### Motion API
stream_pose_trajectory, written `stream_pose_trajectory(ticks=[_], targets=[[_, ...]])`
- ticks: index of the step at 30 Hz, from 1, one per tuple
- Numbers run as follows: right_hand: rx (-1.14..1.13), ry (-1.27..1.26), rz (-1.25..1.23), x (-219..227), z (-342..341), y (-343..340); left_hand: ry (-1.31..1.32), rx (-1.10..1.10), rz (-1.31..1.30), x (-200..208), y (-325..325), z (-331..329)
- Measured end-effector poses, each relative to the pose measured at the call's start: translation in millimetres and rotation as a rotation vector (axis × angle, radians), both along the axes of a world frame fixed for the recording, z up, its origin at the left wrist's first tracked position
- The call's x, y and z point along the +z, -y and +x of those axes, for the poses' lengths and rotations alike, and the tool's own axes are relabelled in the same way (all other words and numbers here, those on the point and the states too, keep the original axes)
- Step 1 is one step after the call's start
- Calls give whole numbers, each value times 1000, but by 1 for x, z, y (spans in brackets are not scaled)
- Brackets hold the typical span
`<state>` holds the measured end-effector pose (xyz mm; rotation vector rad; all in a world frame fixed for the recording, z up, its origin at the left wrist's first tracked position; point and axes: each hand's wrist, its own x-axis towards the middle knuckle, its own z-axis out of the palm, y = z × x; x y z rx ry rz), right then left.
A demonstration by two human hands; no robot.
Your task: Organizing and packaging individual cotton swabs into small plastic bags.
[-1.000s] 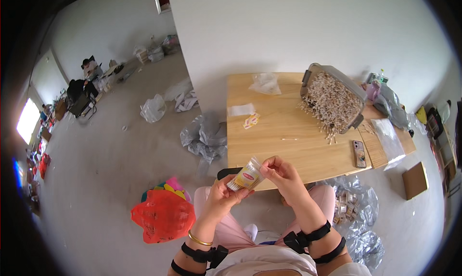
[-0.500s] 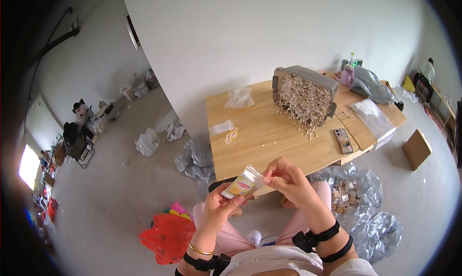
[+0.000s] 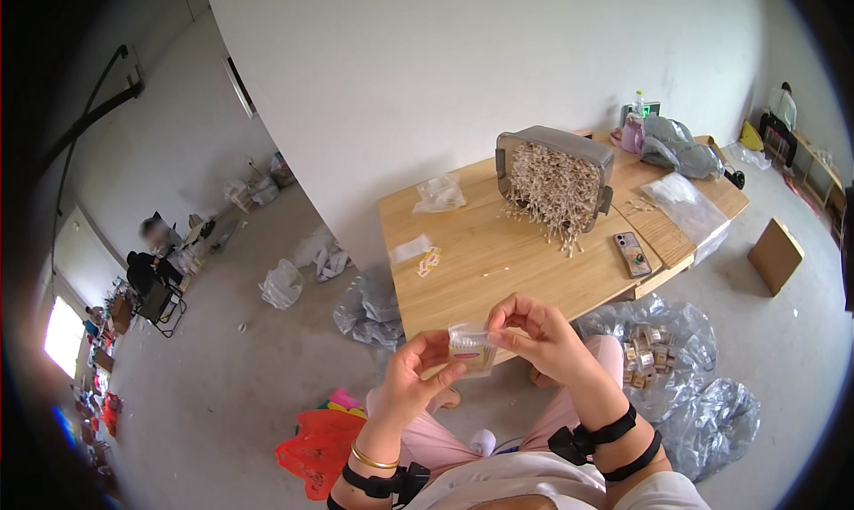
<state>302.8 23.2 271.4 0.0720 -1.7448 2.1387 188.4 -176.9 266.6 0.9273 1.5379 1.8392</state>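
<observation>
Between my hands, in front of the table's near edge, is a small clear plastic bag of cotton swabs (image 3: 471, 357) with a yellow and red label card inside. My left hand (image 3: 422, 370) grips its left side, thumb in front and fingers behind. The thumb and fingertips of my right hand (image 3: 530, 330) pinch the bag's top right corner. White swab tips show near the upper edge of the bag. On the table a grey plastic bin (image 3: 560, 141) lies on its side, its mouth full of loose cotton swabs (image 3: 556, 188) that spill onto the wood.
The wooden table (image 3: 445, 287) carries a phone (image 3: 632, 255), label cards (image 3: 429, 261), a single swab (image 3: 496, 271) and clear plastic bags (image 3: 680, 203). A large clear bag of filled packs (image 3: 648, 354) lies on the floor at right, a red bag (image 3: 316, 448) at left. Other people sit farther off.
The swab bag has turned from tilted to nearly upright and moved slightly right. My left hand has shifted up and right with it, while my right hand keeps its pinch at the top.
</observation>
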Motion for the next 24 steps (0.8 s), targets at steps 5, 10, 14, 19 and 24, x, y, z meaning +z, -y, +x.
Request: stream_pose_trajectory(ticks=[5,10,14,19,24], targets=[[-33,30,158,9,4,6,-131,50,6,13,-8,3],[-152,-38,399,18,5,7,-180,134,2,8,-8,6],[-237,-130,551,13,4,7,-128,133,74,6,-14,11],[-260,-115,279,3,-4,18,-177,208,82,6,-17,12],[-233,-17,243,-9,-5,12,-173,231,84,2,-21,13]])
